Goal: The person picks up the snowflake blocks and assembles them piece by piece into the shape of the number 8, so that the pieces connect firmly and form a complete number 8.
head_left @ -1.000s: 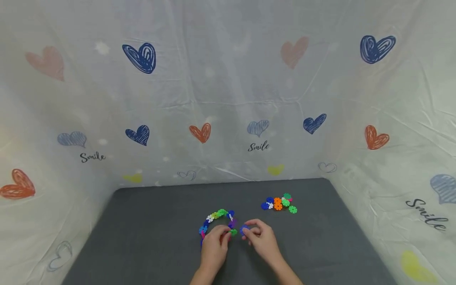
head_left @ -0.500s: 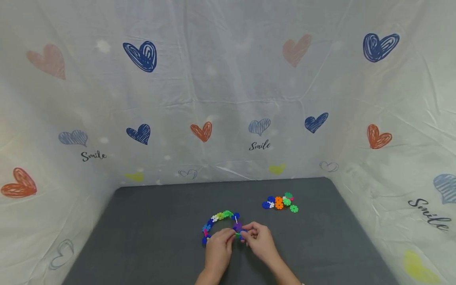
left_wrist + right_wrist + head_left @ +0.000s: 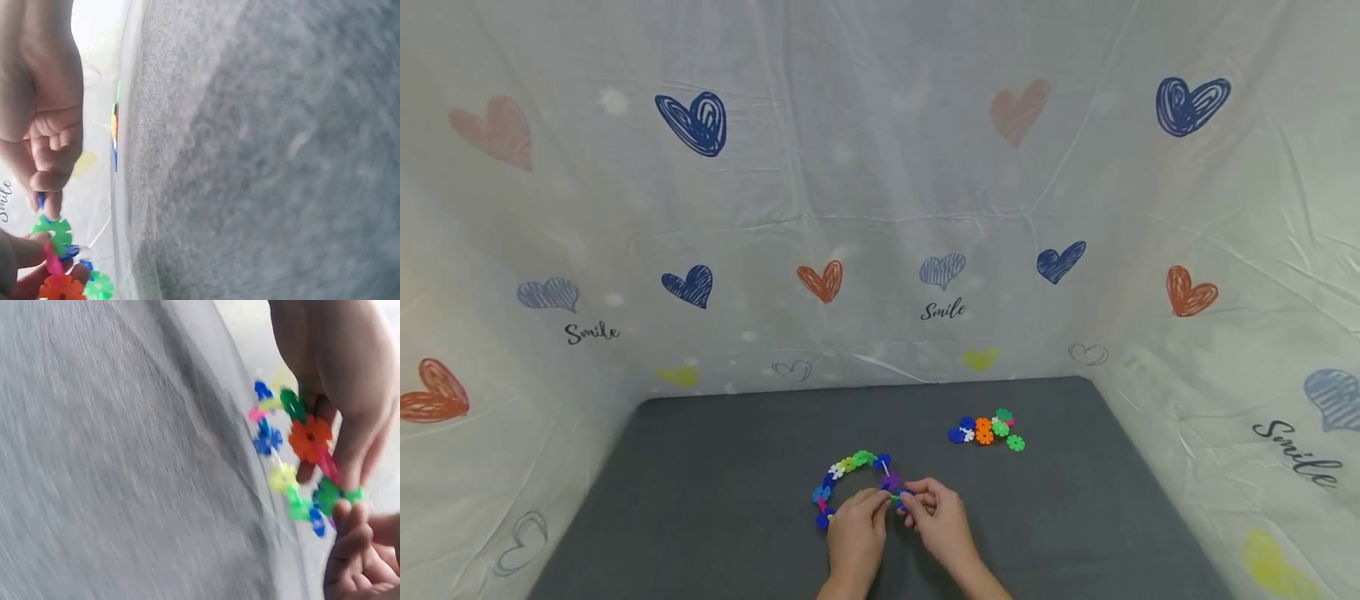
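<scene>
My left hand (image 3: pixel 856 533) grips a curved chain of interlocking flower-shaped plastic discs (image 3: pixel 862 457) near its end. In the left wrist view, a green disc (image 3: pixel 57 232) projects beyond its fingertips, and a pink disc (image 3: pixel 53 258) and an orange disc (image 3: pixel 62 287) show by that hand. My right hand (image 3: pixel 942 521) pinches a blue disc (image 3: pixel 904 500) against the green one. Both hands' fingertips nearly meet there. From the right wrist, the orange disc (image 3: pixel 310 439) shows among the left fingers; right fingers partly hide the joint, so I cannot tell how deep the slots engage.
A small group of loose discs (image 3: pixel 984 436), in orange, blue, white, green and pink, lies farther back to the right on the dark grey table (image 3: pixel 737 500). A pale curtain (image 3: pixel 880 167) printed with hearts surrounds the table at the back and sides.
My right hand has moved left and slightly down, bringing the blue disc from apart to against the green disc. My left hand keeps its grip on the chain.
</scene>
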Demonstrator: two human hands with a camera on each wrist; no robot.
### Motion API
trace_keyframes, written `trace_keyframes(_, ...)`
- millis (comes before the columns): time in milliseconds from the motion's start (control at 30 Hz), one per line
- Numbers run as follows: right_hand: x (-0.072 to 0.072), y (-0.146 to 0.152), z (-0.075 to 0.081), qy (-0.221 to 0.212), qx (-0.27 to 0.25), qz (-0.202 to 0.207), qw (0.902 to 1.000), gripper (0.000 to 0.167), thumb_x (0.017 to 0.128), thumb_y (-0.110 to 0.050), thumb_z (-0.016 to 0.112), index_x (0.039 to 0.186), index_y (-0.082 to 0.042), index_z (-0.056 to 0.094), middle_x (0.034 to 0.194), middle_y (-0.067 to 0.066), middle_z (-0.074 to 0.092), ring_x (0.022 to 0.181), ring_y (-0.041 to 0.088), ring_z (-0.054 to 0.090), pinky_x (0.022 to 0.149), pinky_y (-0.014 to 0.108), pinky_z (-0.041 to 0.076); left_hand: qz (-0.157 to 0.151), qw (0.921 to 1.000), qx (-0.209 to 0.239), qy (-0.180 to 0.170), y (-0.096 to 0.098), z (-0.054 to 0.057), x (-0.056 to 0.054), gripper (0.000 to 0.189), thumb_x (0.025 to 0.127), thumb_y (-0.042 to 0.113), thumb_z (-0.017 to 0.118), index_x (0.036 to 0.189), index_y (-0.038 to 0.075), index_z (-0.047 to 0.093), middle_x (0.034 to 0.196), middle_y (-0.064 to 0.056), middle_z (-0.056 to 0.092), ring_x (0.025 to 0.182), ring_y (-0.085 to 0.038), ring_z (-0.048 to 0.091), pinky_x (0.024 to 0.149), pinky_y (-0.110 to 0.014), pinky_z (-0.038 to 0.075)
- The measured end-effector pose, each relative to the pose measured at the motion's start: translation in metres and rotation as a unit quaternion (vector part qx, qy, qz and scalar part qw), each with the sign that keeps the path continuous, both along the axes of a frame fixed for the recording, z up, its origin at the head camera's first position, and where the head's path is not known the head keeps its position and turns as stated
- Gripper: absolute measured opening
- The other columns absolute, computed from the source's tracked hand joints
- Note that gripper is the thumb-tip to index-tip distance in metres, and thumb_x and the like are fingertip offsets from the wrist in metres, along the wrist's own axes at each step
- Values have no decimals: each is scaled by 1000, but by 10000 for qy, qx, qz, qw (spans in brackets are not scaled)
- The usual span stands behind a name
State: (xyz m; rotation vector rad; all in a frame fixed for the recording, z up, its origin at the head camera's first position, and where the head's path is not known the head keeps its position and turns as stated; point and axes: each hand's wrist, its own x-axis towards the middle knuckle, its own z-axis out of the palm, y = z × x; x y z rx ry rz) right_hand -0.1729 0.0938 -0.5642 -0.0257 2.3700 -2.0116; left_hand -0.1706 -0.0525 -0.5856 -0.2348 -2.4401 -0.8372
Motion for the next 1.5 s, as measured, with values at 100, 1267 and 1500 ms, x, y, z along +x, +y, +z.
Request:
trace_keyframes(100, -9, 11, -15, 27, 246, 186, 9995, 29, 100, -17, 65, 119, 5, 66, 79, 16, 74, 56, 12, 62, 51, 21, 47, 62, 9995, -30, -300, 0, 1, 2, 10, 81, 9, 83, 84, 17, 79, 88, 5, 75, 77, -14, 72, 69, -35, 58)
trace_keyframes(1267, -71, 158, -27, -451, 3271, -1712, 9283, 21, 90, -15, 76, 101, -1, 64, 90, 15, 63, 73, 27, 58, 62, 40, 46, 11, 9682, -1667, -1865, 7, 7, -35, 45, 78, 33, 86, 119, 21, 74, 103, -7, 59, 97, -26, 51, 79, -46, 39)
trace_keyframes(1500, -46, 114, -22, -275, 2857, -1053, 9521, 12, 88, -15, 78, 91, -9, 68, 81, 3, 67, 67, 16, 57, 58, 33, 46, 63, 9531, -2018, -2254, 12, 3, -37, 45, 80, 35, 85, 119, 18, 73, 117, -11, 70, 111, -34, 63, 91, -59, 46)
